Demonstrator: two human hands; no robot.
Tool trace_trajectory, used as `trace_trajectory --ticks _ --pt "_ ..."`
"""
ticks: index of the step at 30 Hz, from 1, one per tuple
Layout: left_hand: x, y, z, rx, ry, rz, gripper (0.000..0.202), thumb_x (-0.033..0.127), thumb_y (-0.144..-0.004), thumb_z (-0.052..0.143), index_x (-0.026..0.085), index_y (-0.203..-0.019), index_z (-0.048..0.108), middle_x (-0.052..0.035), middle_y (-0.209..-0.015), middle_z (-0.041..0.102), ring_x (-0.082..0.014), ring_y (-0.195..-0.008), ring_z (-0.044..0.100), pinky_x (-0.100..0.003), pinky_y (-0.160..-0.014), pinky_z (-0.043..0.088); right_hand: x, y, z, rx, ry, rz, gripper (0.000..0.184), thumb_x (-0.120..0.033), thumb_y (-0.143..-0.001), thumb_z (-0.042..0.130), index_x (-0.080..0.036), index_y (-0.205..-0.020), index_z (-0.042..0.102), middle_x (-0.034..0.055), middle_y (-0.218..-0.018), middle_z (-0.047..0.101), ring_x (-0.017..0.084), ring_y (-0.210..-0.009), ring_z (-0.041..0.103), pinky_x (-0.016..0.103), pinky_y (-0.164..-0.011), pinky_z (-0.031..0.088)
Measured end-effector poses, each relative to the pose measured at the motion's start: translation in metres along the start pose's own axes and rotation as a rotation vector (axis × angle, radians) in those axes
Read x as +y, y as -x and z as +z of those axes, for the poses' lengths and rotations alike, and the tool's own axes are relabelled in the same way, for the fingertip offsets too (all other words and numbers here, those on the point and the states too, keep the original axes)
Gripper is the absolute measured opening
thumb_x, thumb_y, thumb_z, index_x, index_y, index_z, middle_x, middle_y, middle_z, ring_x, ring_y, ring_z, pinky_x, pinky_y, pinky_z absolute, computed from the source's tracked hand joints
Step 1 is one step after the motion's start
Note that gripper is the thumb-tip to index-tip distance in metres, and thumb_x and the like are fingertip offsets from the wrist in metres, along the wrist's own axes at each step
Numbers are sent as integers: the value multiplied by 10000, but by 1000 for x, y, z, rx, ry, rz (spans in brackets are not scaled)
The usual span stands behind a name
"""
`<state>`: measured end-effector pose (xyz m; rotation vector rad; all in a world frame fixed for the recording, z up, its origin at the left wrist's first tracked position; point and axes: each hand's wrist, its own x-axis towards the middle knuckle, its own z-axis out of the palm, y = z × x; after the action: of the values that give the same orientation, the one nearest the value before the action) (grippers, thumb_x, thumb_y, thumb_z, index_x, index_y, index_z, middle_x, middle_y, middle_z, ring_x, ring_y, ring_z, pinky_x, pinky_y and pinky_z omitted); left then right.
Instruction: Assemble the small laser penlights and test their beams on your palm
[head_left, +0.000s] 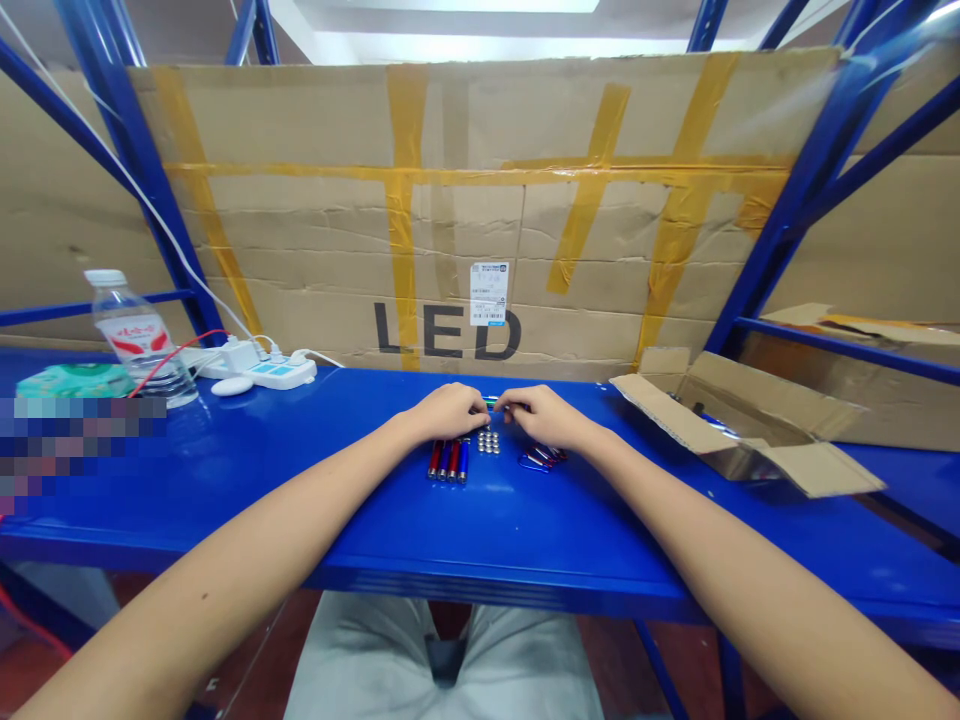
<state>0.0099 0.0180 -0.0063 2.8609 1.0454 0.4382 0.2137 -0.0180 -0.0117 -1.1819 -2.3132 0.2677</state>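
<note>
My left hand (450,410) is closed, its fingers bent down beside a small grid of shiny round button cells (489,442). What its fingertips hold, if anything, is too small to make out. Facing it, my right hand (544,414) is curled with its fingertips pressed together, and their contents are hidden too. Behind the fingertips lies a partly covered thin green-blue object (492,402). Several red and blue metal tubes, like small flashlight bodies (448,462), lie side by side below my left hand. Red and blue carabiner clips (541,458) lie under my right wrist.
An open cardboard box (720,425) with small items inside stands at the right. At the left are a water bottle (139,335), a green packet (75,381) and a white power strip (281,371). A large cardboard sheet (315,240) walls off the back of the blue table (517,540).
</note>
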Motion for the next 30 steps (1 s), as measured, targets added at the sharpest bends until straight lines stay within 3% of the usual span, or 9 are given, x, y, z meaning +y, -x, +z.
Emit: trace_trajectory --ticks 8,14,25,30 --pt "-2 1 -1 -10 12 61 225 281 -858 552 236 -962 746 -31 -999 720 -192 -917 640 -269 -795 438 2 0 0 -3 4 -4 351 -62 -827 427 -191 -966 723 27 -849 719 143 -745 611 248 -711 440" --pt "0 1 -2 -33 -5 94 200 247 -860 566 226 -937 749 -40 -959 707 -192 -906 632 -271 -806 434 2 0 -2 24 8 -10 358 -65 -833 432 -189 -996 725 41 -887 727 154 -789 622 265 -748 448" --pt "8 -11 4 -31 -114 71 249 286 -879 495 208 -874 732 -67 -880 683 -216 -846 624 -287 -735 430 1 1 -5 59 -8 7 409 -24 -801 408 -188 -982 736 31 -848 723 144 -770 614 257 -756 442" --pt "1 -13 2 40 -98 23 261 315 -877 507 225 -953 739 -66 -905 686 -209 -823 626 -284 -712 437 0 1 -7 62 -15 28 415 -21 -804 408 -190 -999 733 24 -805 712 143 -747 614 256 -731 449"
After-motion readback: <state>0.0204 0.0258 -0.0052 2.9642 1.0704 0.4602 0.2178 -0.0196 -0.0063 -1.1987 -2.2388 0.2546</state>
